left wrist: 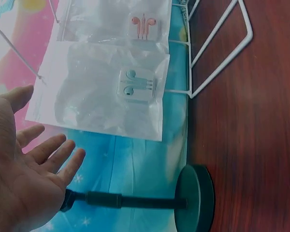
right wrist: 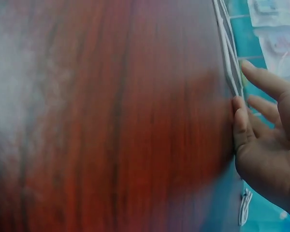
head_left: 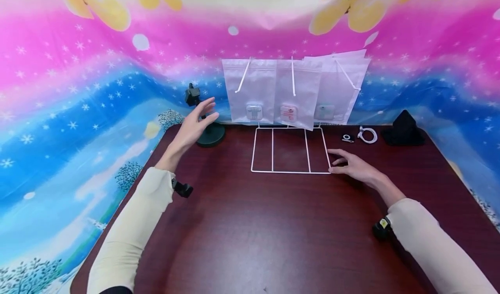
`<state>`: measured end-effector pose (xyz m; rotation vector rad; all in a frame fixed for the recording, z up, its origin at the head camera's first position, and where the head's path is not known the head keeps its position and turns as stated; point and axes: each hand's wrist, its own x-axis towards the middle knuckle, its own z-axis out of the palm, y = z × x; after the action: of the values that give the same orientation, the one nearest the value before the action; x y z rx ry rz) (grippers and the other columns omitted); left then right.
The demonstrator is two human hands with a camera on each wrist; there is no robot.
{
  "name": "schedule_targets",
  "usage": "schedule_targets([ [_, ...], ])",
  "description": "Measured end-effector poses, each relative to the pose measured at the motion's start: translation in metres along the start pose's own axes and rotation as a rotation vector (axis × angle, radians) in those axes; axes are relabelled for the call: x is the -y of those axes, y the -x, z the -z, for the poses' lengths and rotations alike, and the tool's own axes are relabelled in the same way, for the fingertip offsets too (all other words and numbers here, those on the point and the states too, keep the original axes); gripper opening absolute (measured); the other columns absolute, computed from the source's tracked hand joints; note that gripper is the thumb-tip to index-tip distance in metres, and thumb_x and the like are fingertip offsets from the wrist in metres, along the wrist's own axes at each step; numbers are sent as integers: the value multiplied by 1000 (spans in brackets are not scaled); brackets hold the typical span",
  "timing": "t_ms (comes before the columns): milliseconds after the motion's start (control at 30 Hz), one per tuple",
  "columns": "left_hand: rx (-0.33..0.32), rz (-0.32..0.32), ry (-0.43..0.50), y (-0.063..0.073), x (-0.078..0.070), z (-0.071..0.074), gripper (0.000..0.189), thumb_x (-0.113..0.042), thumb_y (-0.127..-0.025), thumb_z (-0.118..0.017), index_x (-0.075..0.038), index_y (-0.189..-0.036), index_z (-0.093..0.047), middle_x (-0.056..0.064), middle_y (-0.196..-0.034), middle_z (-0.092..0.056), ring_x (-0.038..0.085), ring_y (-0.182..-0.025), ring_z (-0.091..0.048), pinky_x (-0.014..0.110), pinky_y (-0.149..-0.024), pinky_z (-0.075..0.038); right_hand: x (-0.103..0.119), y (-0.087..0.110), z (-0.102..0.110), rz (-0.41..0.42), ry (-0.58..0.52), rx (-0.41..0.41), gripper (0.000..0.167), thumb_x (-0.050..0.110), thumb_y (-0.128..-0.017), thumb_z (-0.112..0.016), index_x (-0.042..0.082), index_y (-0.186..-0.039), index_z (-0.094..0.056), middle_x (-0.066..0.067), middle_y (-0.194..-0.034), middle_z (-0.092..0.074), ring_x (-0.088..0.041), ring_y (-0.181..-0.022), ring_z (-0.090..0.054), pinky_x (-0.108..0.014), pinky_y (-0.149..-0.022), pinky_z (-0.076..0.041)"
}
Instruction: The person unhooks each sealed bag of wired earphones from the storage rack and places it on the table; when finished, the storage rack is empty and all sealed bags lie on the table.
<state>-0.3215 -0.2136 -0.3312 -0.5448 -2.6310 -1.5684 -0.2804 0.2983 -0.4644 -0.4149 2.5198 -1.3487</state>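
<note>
A white wire display rack (head_left: 291, 172) stands at the back of the table. On its hooks hang plastic zip bags: a left bag (head_left: 263, 85) with white earphones (left wrist: 136, 85), a middle bag (head_left: 306, 87) with pink earphones (head_left: 288, 112), and overlapping bags (head_left: 337, 100) on the right. My left hand (head_left: 197, 122) is raised in the air left of the rack, fingers spread and holding nothing. At the rack's front right corner, my right hand (head_left: 355, 166) has its fingertips right at the base wire, fingers loosely bent.
A dark stand with a round base (head_left: 211, 137) is behind my left hand. Back right lie a small black-and-white item (head_left: 347, 138), a coiled white cable (head_left: 368, 135) and a black peaked object (head_left: 404, 129). A printed cloth (head_left: 269, 33) hangs behind the table (head_left: 250, 233).
</note>
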Motion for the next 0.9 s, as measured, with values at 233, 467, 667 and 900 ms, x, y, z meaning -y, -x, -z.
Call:
schedule_targets([
  [233,-8,29,155,-26,-3,-13,63,-39,-107,-58,-24,-163,-34,9,-162,-44,26,-145,-46,46,-118,-40,-6,2,2,10,75,12,74,23,-100,-73,7,-161,-35,-25,-156,-41,-40,-132,-51,-31,-96,-45],
  [467,-14,94,179,-43,-10,-22,68,-43,-106,-59,-22,-164,-32,10,-163,-42,28,-146,-44,45,-119,-39,-7,5,-5,40,111,-35,72,18,-99,-73,3,-160,-36,-26,-155,-43,-42,-131,-51,-51,-103,-42],
  [667,-12,166,183,-54,-11,-27,70,-40,-107,-58,-20,-166,-25,9,-166,-36,29,-147,-43,49,-121,-35,-7,7,-7,65,123,-52,69,17,-100,-72,3,-158,-39,-24,-155,-44,-41,-129,-52,-55,-104,-42],
  [900,-74,238,159,-68,-9,-29,71,-37,-107,-58,-22,-167,-21,5,-171,-27,24,-154,-32,43,-123,-33,-6,2,-10,80,110,-48,63,15,-99,-72,2,-155,-45,-21,-163,-36,-42,-130,-52,-59,-107,-42],
])
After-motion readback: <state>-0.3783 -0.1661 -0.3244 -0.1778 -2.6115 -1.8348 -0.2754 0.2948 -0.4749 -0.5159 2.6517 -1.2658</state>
